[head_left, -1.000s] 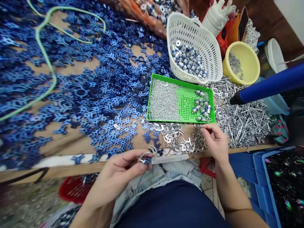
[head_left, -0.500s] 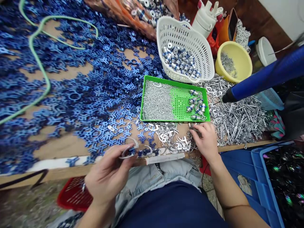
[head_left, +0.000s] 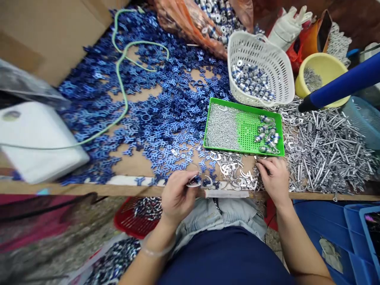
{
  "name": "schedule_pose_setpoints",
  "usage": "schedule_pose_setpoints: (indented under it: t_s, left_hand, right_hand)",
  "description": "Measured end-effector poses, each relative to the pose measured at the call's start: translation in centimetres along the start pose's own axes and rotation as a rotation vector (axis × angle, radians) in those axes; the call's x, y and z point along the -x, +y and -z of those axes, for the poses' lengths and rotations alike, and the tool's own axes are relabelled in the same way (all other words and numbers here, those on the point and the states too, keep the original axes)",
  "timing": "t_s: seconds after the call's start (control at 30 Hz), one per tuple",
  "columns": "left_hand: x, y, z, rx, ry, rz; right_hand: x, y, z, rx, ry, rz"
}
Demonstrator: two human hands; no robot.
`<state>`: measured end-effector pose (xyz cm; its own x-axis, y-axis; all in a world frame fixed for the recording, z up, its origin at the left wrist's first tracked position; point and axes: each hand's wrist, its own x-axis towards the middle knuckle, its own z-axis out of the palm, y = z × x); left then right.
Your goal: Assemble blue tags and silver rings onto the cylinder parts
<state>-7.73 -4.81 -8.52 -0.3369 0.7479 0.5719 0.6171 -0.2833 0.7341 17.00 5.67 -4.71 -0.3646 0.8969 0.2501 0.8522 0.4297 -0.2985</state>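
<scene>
My left hand [head_left: 180, 194] is closed in a pinch on a curved silver metal piece [head_left: 194, 184] with a small blue part against it, above the table's front edge. Its fingers partly hide both. My right hand [head_left: 274, 178] has thumb and fingertips together just in front of the green tray [head_left: 245, 152], at the edge of a pile of silver hook-shaped pieces [head_left: 231, 166]. Whatever lies between those fingertips is too small to make out. Small silver parts [head_left: 222, 128] fill the tray's left side; several blue-and-silver cylinders [head_left: 267, 136] lie at its right.
Blue three-armed pieces [head_left: 148, 114] cover the table's left, crossed by a green cord [head_left: 120, 75]. A white basket [head_left: 258, 43] and yellow bowl [head_left: 332, 59] stand behind. Silver rods [head_left: 323, 150] are heaped right, under a hanging blue tool [head_left: 341, 85]. A red basket [head_left: 124, 219] sits below.
The view has swung left, so everything sits further right, and a white box and cardboard show at the left. Both hands keep nearly the same places beside the tray, with similar grips.
</scene>
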Motion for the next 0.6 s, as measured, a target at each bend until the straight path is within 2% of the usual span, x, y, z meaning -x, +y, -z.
schedule_pose_setpoints:
  t_s: [0.23,0.5,0.6]
  left_hand:
    - [0.4,-0.1,-0.1,-0.054,0.048,-0.004]
    - [0.1,-0.2,-0.3,-0.139,0.057,-0.016]
    - [0.2,-0.4,-0.3,-0.161,0.063,-0.046]
  right_hand:
    - [0.4,0.0,0.2,-0.080,0.065,0.016]
    - [2.1,0.7,0.0,-0.069,0.282,-0.037]
    - [2.8,1.0,-0.1,-0.071,0.306,-0.046]
